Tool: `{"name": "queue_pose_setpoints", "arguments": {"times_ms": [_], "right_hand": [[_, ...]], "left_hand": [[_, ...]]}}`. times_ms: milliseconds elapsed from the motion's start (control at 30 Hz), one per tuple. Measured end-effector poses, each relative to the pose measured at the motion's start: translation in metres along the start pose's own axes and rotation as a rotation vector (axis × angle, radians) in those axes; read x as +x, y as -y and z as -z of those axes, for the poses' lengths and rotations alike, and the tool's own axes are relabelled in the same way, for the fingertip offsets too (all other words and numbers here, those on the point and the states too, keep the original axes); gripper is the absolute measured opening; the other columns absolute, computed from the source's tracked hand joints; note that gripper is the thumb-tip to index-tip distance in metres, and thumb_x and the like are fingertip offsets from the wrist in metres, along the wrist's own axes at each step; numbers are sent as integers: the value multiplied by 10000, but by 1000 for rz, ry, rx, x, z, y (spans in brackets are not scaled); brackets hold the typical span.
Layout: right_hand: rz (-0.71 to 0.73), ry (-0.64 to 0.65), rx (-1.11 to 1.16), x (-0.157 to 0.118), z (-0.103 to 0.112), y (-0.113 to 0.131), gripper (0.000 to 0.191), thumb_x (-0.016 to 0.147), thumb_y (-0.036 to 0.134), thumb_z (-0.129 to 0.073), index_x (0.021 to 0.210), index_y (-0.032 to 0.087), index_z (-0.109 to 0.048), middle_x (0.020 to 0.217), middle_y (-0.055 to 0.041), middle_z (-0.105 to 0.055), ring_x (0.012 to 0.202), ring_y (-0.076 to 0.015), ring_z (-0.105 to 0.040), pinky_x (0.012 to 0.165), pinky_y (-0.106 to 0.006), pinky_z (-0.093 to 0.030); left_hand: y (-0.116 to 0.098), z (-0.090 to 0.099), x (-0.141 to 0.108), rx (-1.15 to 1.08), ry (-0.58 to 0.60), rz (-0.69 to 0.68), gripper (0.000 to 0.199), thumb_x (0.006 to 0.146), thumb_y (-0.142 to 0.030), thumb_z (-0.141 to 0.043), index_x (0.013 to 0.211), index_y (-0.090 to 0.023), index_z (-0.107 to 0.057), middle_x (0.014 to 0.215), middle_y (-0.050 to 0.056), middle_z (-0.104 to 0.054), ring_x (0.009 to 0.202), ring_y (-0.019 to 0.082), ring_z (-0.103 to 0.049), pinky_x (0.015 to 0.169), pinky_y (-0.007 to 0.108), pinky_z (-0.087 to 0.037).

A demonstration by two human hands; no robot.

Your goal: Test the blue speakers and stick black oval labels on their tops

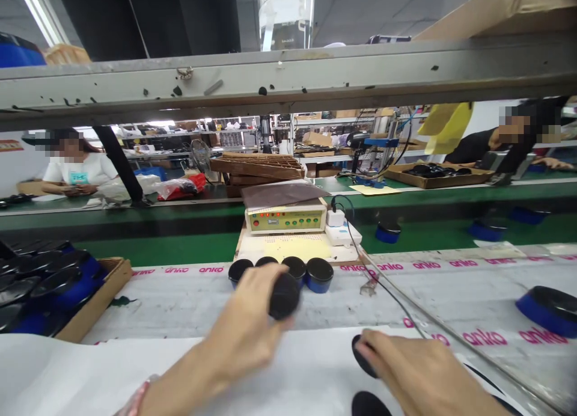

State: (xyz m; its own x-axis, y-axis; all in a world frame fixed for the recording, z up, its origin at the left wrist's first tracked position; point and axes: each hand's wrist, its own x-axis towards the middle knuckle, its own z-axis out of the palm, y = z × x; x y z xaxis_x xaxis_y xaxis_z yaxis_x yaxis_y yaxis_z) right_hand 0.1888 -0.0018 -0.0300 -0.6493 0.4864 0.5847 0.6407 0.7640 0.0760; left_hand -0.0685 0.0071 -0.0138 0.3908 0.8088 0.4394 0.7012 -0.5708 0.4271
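My left hand (252,320) grips a round black part (285,296) by its edge, held up just in front of a row of black and blue round pieces (319,275). Lower right, my right hand (415,365) pinches the edge of a flat black disc (364,354) over the white sheet (311,368). Another black disc (369,404) lies below it at the frame's bottom edge. Both hands are slightly blurred.
A cardboard box (97,302) of black and blue pieces stands at left. Behind the row sits a control box (286,219) with cables running right. More blue pieces (547,309) lie right and on the green belt (189,247). Two people sit beyond, under an overhead beam (324,73).
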Motion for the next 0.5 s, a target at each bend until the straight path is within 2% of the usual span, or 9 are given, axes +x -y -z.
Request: {"name": "queue_pose_setpoints", "arguments": {"times_ms": [33, 100, 167, 233, 300, 400, 500], "right_hand": [[-41, -17, -44, 1, -2, -6, 253, 995, 234, -260, 817, 228, -439, 480, 63, -535, 332, -128, -505, 375, -275, -284], [-141, 13, -70, 8, -6, -17, 237, 995, 282, -288, 784, 240, -387, 393, 100, -443, 266, -126, -436, 350, -280, -222], [-222, 98, -40, 26, -11, -27, 244, 986, 312, -298, 753, 250, -332, 380, 106, -409, 272, -137, -417, 365, -279, -198], [-288, 168, 3, 50, -15, -34, 253, 973, 345, -314, 737, 254, -304, 419, 85, -445, 340, -156, -450, 406, -270, -208], [-318, 219, 68, 77, -21, -37, 249, 950, 368, -360, 738, 249, -305, 507, 48, -513, 424, -168, -479, 446, -266, -219], [-259, 254, 171, 116, -35, -36, 188, 896, 313, -450, 765, 230, -343, 683, -21, -575, 566, -183, -509, 501, -274, -250], [-131, 297, 273, 146, -56, -24, 149, 842, 257, -507, 767, 215, -385, 788, -47, -573, 680, -185, -519, 563, -276, -311]], "left_hand": [[10, -3, -3, -18, -33, 84, 577, 782, -135, -601, 1280, -230, -327, 1271, 98, -490, 1147, 264, -489, 977, 442, -420], [25, -13, -7, -87, 18, 184, 585, 774, -152, -620, 1282, -226, -339, 1301, 100, -463, 1177, 260, -479, 1007, 436, -398], [34, -23, -9, -154, 123, 200, 641, 731, -160, -670, 1293, -222, -366, 1334, 96, -443, 1217, 265, -449, 1039, 432, -371], [42, -28, -8, -179, 155, 199, 696, 691, -193, -721, 1307, -230, -399, 1363, 89, -428, 1267, 279, -394, 1071, 445, -330], [58, -24, -6, -196, 59, 240, 677, 692, -249, -731, 1300, -239, -434, 1395, 88, -396, 1319, 289, -324, 1106, 463, -259], [95, -9, -4, -232, -124, 360, 705, 687, -286, -730, 1309, -210, -408, 1452, 123, -314, 1369, 312, -241, 1124, 500, -181], [125, -3, -6, -309, -115, 424, 693, 665, -295, -746, 1267, -176, -423, 1328, 132, -496, 1253, 301, -448, 1052, 468, -337]]}}
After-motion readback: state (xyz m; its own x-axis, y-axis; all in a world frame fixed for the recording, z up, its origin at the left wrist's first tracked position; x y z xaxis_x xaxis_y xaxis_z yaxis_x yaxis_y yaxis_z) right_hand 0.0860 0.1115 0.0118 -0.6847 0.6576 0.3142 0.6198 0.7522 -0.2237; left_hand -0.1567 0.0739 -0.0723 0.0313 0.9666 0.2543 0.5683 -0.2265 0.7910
